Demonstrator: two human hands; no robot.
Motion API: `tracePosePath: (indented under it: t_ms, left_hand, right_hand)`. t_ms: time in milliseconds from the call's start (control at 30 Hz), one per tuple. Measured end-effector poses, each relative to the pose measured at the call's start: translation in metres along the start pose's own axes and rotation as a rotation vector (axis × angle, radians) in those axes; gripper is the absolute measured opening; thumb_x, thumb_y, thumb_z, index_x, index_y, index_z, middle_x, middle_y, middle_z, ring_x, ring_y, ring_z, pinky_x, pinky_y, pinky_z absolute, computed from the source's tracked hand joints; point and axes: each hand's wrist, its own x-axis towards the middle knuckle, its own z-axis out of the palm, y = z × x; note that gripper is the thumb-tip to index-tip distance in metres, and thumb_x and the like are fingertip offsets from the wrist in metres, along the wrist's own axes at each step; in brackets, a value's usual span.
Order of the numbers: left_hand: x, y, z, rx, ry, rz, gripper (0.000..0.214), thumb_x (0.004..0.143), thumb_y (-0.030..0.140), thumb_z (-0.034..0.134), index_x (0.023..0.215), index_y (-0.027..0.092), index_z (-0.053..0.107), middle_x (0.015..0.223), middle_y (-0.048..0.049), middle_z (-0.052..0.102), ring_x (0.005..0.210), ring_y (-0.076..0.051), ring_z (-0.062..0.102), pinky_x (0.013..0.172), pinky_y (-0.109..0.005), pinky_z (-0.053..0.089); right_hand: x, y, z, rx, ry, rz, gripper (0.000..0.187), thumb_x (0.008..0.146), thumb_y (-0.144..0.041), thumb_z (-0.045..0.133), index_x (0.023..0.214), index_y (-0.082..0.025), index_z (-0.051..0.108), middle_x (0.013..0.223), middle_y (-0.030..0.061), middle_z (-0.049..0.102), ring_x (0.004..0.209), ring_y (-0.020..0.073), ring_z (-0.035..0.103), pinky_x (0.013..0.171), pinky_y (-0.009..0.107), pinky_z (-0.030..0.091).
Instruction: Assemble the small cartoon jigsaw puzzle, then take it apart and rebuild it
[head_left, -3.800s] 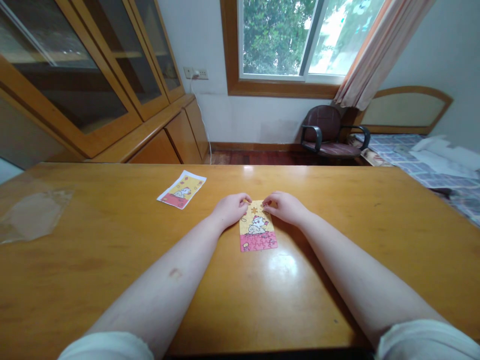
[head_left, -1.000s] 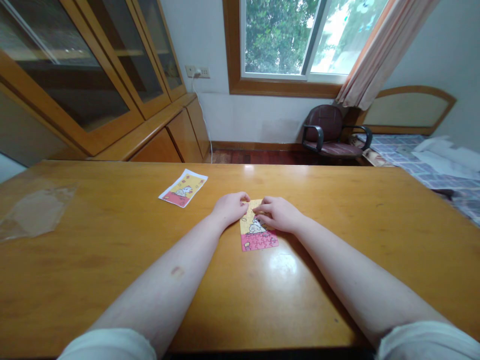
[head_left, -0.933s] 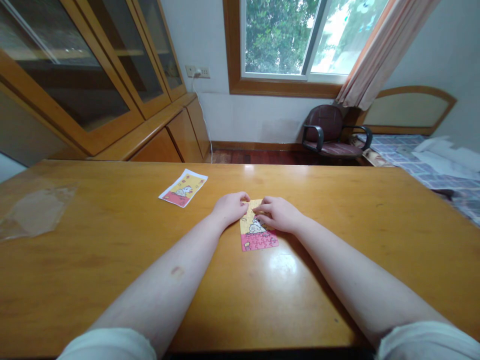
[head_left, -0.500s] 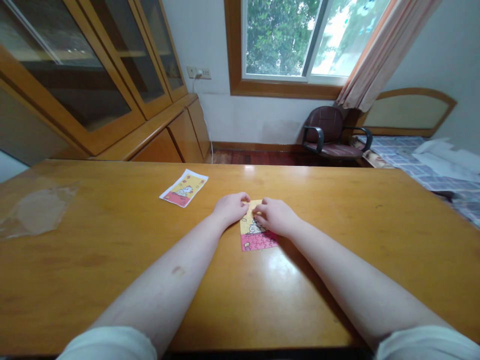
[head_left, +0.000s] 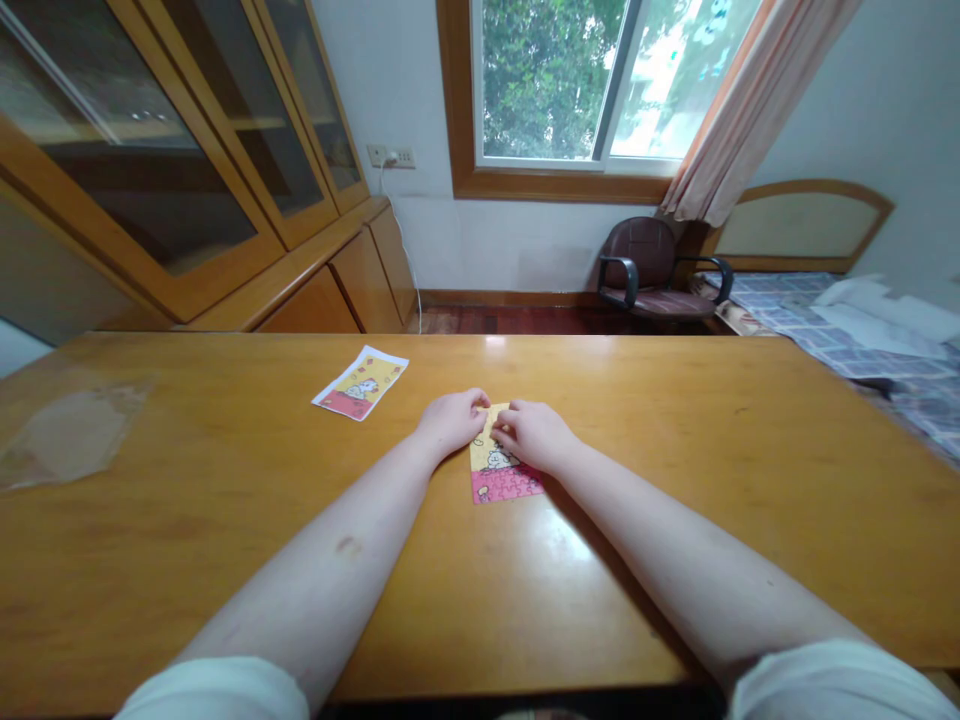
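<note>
Although the frame takes in a whole room, with a glass-fronted wooden cabinet (head_left: 142, 170) along the upper left, a wood-framed window (head_left: 540, 90) and peach curtain (head_left: 750, 90) at top centre, and a dark red swivel chair (head_left: 637, 265) beside a blue checked bed (head_left: 825, 340) at upper right, the activity sits at the middle of a broad honey-coloured wooden table (head_left: 225, 520). Toward the table's left end lies a crumpled clear plastic bag (head_left: 71, 435), and left of centre lies a small yellow and red picture card (head_left: 360, 383). A yellow and pink jigsaw puzzle (head_left: 502, 485) lies flat at the table's centre, with its long side running away from the person.

The left hand (head_left: 450, 422) and right hand (head_left: 535, 436) rest at the puzzle's top end, nearly touching. The left fingers (head_left: 474, 400) curl down onto its upper left edge, while the right fingers (head_left: 504, 425) reach across its top, narrowly closed. Whether they hold a piece is hidden by the hands. The step in hand appears to be work on that top end, which seems to call for small, careful fingertip pressure, since the puzzle lies loose on the bare wood.
</note>
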Motion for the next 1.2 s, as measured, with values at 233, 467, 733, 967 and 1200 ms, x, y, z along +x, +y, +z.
tracePosePath:
  t_ms: [233, 467, 733, 967, 1200]
  left_hand:
    - [0.001, -0.007, 0.004, -0.04, 0.013, 0.041, 0.028, 0.084, 0.032, 0.048, 0.106, 0.028, 0.065, 0.093, -0.0008, 0.071, 0.085, -0.02, 0.064, 0.072, -0.028, 0.046]
    - [-0.002, -0.003, 0.002, 0.017, 0.126, 0.11, 0.032, 0.085, 0.023, 0.044, 0.112, 0.021, 0.062, 0.106, -0.0052, 0.067, 0.096, -0.02, 0.06, 0.084, -0.03, 0.046]
    - [-0.026, 0.02, 0.001, 0.344, 0.092, 0.173, 0.026, 0.085, 0.021, 0.043, 0.089, 0.018, 0.068, 0.09, -0.0089, 0.069, 0.091, -0.026, 0.062, 0.081, -0.04, 0.046]
    - [-0.029, 0.023, 0.01, 0.303, 0.027, 0.188, 0.045, 0.088, 0.034, 0.045, 0.126, 0.013, 0.055, 0.136, -0.0147, 0.053, 0.126, -0.027, 0.047, 0.109, -0.048, 0.03]
    - [-0.023, 0.012, 0.023, 0.296, -0.072, 0.132, 0.072, 0.089, 0.054, 0.036, 0.147, 0.01, 0.027, 0.154, -0.0139, 0.023, 0.143, -0.027, 0.019, 0.115, -0.05, 0.017]
  right_hand:
    - [-0.003, 0.018, 0.001, 0.03, 0.065, -0.117, 0.037, 0.095, -0.042, 0.041, 0.102, -0.021, 0.071, 0.093, 0.0081, 0.064, 0.084, 0.0189, 0.059, 0.078, 0.031, 0.039]
    - [-0.008, 0.044, -0.003, 0.085, 0.132, -0.146, 0.043, 0.087, -0.046, 0.056, 0.119, -0.017, 0.062, 0.112, 0.0107, 0.062, 0.1, 0.0235, 0.054, 0.089, 0.037, 0.038]
    - [-0.011, 0.044, -0.009, 0.15, 0.075, -0.28, 0.037, 0.087, -0.048, 0.055, 0.115, -0.026, 0.066, 0.125, 0.0084, 0.059, 0.111, 0.0249, 0.052, 0.095, 0.042, 0.037]
    - [-0.013, 0.033, 0.0, 0.078, -0.049, -0.174, 0.071, 0.083, -0.065, 0.048, 0.139, -0.021, 0.046, 0.146, 0.0134, 0.04, 0.134, 0.0305, 0.036, 0.107, 0.051, 0.028]
    - [-0.004, 0.041, 0.01, 0.079, -0.126, -0.156, 0.086, 0.083, -0.071, 0.041, 0.149, -0.017, 0.026, 0.155, 0.0116, 0.02, 0.143, 0.029, 0.017, 0.114, 0.055, 0.014]
